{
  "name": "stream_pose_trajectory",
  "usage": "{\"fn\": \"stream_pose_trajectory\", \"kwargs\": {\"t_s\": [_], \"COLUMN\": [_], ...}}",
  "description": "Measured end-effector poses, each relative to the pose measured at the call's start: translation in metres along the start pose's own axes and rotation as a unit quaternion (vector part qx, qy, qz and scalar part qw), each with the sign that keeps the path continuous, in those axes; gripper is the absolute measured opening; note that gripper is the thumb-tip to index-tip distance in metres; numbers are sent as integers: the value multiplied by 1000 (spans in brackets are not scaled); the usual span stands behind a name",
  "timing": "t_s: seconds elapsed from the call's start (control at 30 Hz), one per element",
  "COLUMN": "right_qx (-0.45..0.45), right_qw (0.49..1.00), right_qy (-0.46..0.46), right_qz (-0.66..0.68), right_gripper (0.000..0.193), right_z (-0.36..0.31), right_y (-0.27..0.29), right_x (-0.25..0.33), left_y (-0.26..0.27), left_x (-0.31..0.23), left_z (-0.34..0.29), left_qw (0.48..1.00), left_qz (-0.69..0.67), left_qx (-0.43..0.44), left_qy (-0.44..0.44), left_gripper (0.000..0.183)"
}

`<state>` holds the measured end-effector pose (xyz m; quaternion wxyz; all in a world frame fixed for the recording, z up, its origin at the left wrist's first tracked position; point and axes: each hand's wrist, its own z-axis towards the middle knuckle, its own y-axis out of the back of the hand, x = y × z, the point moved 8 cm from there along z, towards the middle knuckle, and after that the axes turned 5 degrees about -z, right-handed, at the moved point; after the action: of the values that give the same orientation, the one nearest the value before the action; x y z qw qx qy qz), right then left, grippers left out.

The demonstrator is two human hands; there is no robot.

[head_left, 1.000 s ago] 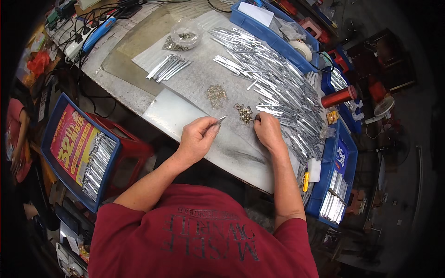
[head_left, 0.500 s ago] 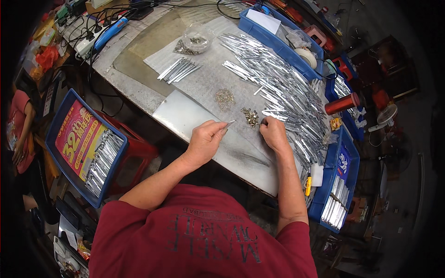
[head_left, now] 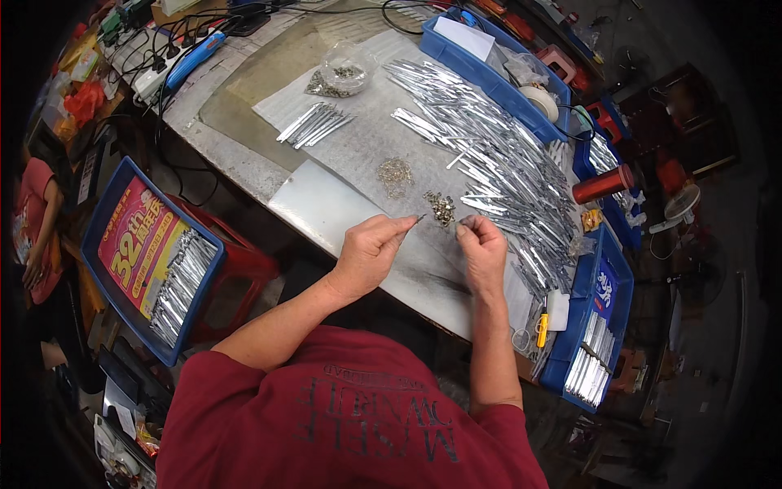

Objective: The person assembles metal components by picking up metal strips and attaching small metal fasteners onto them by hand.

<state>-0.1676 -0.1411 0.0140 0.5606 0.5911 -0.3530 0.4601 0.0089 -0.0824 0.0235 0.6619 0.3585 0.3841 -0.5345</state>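
My left hand [head_left: 371,254] is closed in a pinch, its fingers pointing right. A slim metal piece [head_left: 420,218] sticks out from the fingertips; most of it is hidden. My right hand [head_left: 484,254] is also pinched, thumb against forefinger, and what it holds is too small to make out. Between the two hands, just beyond the fingertips, lies a small heap of brassy metal parts [head_left: 441,206]. Farther off to the left is a loose pile of fine gold-coloured rings or wire pieces [head_left: 395,175]. A wide heap of silver metal strips [head_left: 497,155] spreads beyond my right hand.
A clear bag of small parts [head_left: 346,72] and a row of silver strips [head_left: 314,125] lie at the back left. Blue trays stand right [head_left: 599,285] and far [head_left: 521,106]. A yellow-handled tool [head_left: 542,326] lies right. Another blue tray [head_left: 122,269] stands left, near a person [head_left: 37,220].
My left hand has moved slightly right, and the metal piece in it now points right. My right hand has pulled a little nearer and turned, showing its pinched thumb and forefinger.
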Motion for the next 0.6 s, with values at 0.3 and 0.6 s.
{"fn": "stream_pose_trajectory", "kwargs": {"t_s": [0.3, 0.6], "right_qx": [29, 42], "right_qw": [920, 907], "right_qy": [-27, -20], "right_qz": [389, 419], "right_gripper": [10, 10], "right_z": [-23, -26], "right_y": [-41, -47], "right_x": [5, 7], "left_y": [-18, -22], "left_x": [-11, -15], "left_z": [0, 0], "left_qw": [995, 994], "left_qz": [-97, -101], "left_qx": [16, 23], "left_qy": [34, 31], "left_gripper": [22, 21]}}
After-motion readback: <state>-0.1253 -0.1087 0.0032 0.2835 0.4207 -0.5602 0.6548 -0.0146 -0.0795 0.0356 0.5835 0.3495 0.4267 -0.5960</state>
